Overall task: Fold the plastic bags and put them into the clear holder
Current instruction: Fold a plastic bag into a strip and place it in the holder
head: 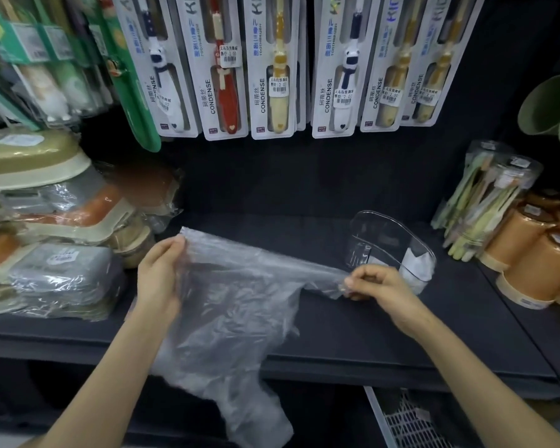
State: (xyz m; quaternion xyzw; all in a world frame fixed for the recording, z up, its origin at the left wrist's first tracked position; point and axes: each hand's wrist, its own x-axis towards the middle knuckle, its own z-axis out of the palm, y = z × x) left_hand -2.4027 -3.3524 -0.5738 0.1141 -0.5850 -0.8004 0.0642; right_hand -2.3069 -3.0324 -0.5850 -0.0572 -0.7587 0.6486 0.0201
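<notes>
A thin clear plastic bag [233, 305] is stretched over the dark shelf [385, 334], its lower part hanging past the front edge. My left hand [160, 273] grips the bag's left top corner. My right hand [380, 286] pinches the bag's right end, drawn out to a narrow strip. The clear holder [388, 244] stands on the shelf just behind my right hand, with a folded whitish bag [416, 266] showing inside it.
Wrapped soap dishes [55, 240] are stacked at the left. Toothbrush packs [272, 69] hang above the shelf. Bundled toothbrushes [485, 202] and orange cups [537, 257] stand at the right. A white wire basket [408, 421] sits below the shelf.
</notes>
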